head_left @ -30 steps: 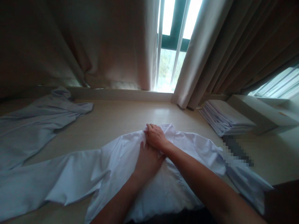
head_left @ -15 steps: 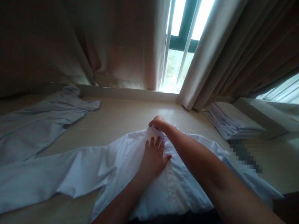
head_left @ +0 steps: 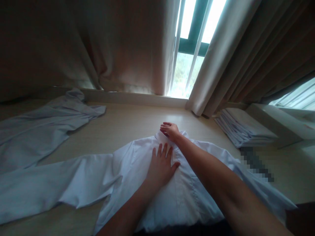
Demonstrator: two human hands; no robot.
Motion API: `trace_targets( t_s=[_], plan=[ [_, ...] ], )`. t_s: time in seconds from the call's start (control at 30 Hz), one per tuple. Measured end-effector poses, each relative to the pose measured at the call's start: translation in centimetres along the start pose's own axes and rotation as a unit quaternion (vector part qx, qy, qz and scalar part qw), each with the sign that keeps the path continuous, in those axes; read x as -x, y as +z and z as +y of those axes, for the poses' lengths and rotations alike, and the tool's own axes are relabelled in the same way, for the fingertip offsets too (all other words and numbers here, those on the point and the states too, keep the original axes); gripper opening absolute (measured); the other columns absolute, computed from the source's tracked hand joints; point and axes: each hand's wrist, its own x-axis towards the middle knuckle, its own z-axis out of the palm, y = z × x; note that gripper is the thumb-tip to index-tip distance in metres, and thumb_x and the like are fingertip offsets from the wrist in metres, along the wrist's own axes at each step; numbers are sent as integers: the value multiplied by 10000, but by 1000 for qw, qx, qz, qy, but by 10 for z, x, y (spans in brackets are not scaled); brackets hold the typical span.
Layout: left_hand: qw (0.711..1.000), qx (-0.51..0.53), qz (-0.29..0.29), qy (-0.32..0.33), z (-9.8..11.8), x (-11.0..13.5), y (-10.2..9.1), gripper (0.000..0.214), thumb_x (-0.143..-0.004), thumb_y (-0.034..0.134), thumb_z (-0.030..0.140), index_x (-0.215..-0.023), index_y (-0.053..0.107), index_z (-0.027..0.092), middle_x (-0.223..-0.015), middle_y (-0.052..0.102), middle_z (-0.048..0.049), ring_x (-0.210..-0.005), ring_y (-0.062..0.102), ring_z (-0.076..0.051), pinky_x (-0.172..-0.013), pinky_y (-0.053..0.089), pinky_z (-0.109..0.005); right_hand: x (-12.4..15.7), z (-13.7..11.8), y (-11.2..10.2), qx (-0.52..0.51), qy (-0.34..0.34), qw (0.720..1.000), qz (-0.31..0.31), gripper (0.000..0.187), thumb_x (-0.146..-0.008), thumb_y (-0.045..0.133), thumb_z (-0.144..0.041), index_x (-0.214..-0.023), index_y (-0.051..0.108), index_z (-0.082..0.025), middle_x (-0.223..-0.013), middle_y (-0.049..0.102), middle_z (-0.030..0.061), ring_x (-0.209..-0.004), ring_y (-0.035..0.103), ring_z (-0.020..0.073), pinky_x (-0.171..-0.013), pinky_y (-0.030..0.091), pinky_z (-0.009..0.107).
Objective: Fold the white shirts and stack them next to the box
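A white long-sleeved shirt (head_left: 103,177) lies spread on the pale wooden table (head_left: 128,123), collar towards the window. My left hand (head_left: 161,165) rests flat on the shirt's chest just below the collar, fingers stretched out. My right hand (head_left: 169,130) is at the collar (head_left: 161,137), fingers curled and pinching its edge. The shirt's left sleeve runs out to the left; its right sleeve passes under my right forearm.
A second pale shirt (head_left: 39,127) lies crumpled at the far left. A stack of folded shirts (head_left: 243,131) sits at the right beside a white box (head_left: 278,123). A blurred dark patch (head_left: 257,160) lies in front of the stack. Curtains (head_left: 123,46) and a window run behind the table.
My right hand moved from on top of my left hand to the collar's far edge. My left hand spread flat with fingers visible. The view shifted slightly right.
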Motion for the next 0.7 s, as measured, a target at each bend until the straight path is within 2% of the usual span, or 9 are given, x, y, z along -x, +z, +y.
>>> trace_targets(
  t_s=[0.1,0.17,0.23,0.27,0.33,0.43,0.57,0.63,0.7],
  plan=[
    [1000,5,9,7,-1,0,0,675,-897,315,623,-1431,394,217,-1545,311,-106,-1448,179,-320,-1145,162,-580,7,-2,-10,41,-62,997,34,323,-871,580,-134,-1191,599,-170,-1115,691,76,-1014,644,148,-941,466,293],
    [1000,8,15,11,-1,-1,0,663,-899,335,608,-1417,411,200,-1533,332,-118,-1445,190,-315,-1147,166,-574,19,0,-14,143,-172,975,12,308,-922,503,-179,-1213,601,-204,-1220,649,71,-1152,578,161,-1050,376,323],
    [1000,9,21,18,-1,-2,-1,669,-896,372,591,-1412,412,168,-1509,369,-138,-1439,211,-311,-1155,165,-558,33,7,-14,284,-298,909,-68,338,-959,450,-268,-1266,577,-207,-1358,556,81,-1295,460,187,-1122,279,357],
    [999,7,23,22,-1,-2,-2,677,-892,393,583,-1411,410,149,-1493,390,-151,-1432,228,-311,-1158,163,-550,39,12,-12,345,-333,870,-112,383,-968,435,-329,-1308,547,-192,-1425,487,95,-1354,385,207,-1144,235,382],
    [999,2,28,31,-1,-3,-3,691,-881,429,571,-1405,413,121,-1464,424,-174,-1417,263,-315,-1163,159,-537,47,21,-7,417,-330,829,-170,537,-969,395,-469,-1402,447,-155,-1522,331,118,-1428,235,246,-1166,159,433],
    [998,-4,32,46,-1,-5,-5,691,-876,447,563,-1413,407,129,-1465,419,-178,-1412,271,-320,-1165,154,-531,46,28,0,447,-274,831,-188,722,-955,277,-609,-1502,257,-139,-1572,181,118,-1456,109,265,-1170,95,481],
    [999,-6,19,50,-2,-5,-5,682,-879,439,563,-1433,385,170,-1490,393,-152,-1419,253,-327,-1150,167,-555,42,27,2,442,-269,835,-186,722,-951,274,-618,-1508,243,-160,-1575,186,101,-1456,114,261,-1167,85,489],
    [999,-7,7,41,-3,-5,-4,666,-886,414,572,-1427,398,185,-1496,388,-143,-1423,242,-327,-1140,185,-561,45,26,-7,432,-298,840,-142,623,-977,298,-533,-1484,305,-171,-1553,267,94,-1444,176,240,-1168,104,468],
    [999,-6,0,32,-2,-4,-3,655,-894,379,584,-1430,397,208,-1508,374,-129,-1429,236,-318,-1140,183,-559,49,30,-27,412,-320,851,-59,493,-997,317,-386,-1436,393,-176,-1495,391,94,-1406,279,209,-1163,147,420]
  ],
)
